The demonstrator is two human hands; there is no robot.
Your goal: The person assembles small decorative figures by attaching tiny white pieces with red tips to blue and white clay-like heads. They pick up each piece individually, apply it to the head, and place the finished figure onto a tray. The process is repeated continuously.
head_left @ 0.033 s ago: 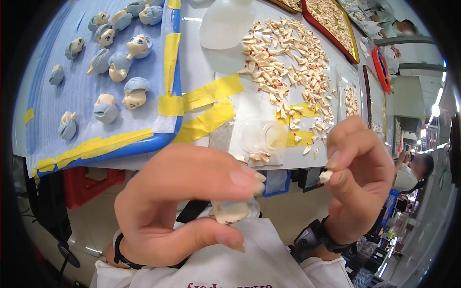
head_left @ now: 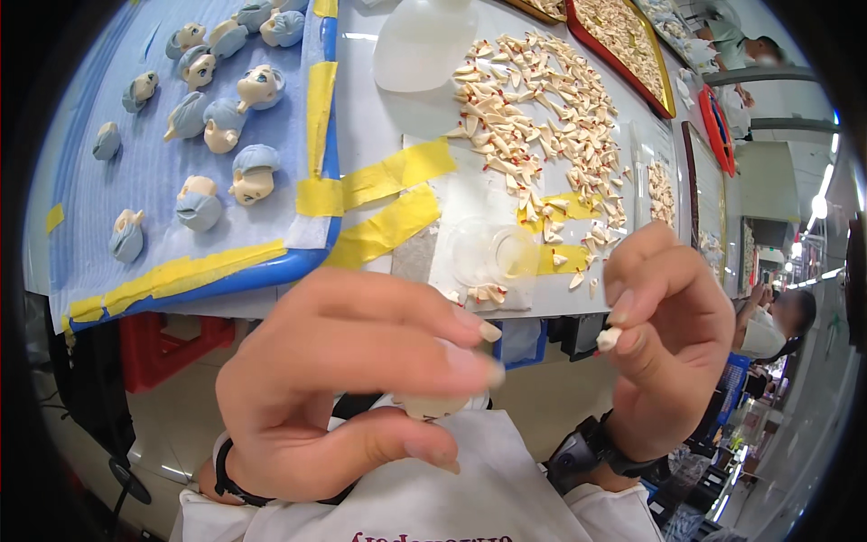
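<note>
My left hand (head_left: 312, 384) is closed around a small doll head (head_left: 435, 406), held between the thumb below and the fingers above. The fingers cover most of the head; a pale strip with thin dark marks shows. To the right, thumb and fingertips of my right hand (head_left: 677, 316) pinch a tiny cream-coloured piece (head_left: 609, 340) with a bit of red at its lower end. The two hands are apart, in front of my body below the table edge. Similar cream pieces with red tips (head_left: 506, 154) lie in a loose pile on the table.
At the left, a blue tray (head_left: 284, 267) lined with blue cloth and yellow tape carries several blue-haired doll heads (head_left: 199, 203). A clear round dish (head_left: 492, 253) and a translucent bottle (head_left: 424, 45) stand mid-table. A red-rimmed tray (head_left: 664, 90) lies beyond. Other people are at the far right.
My left fingers have come lower over the doll head, covering more of it. My right hand has shifted slightly left and turned the small piece a little.
</note>
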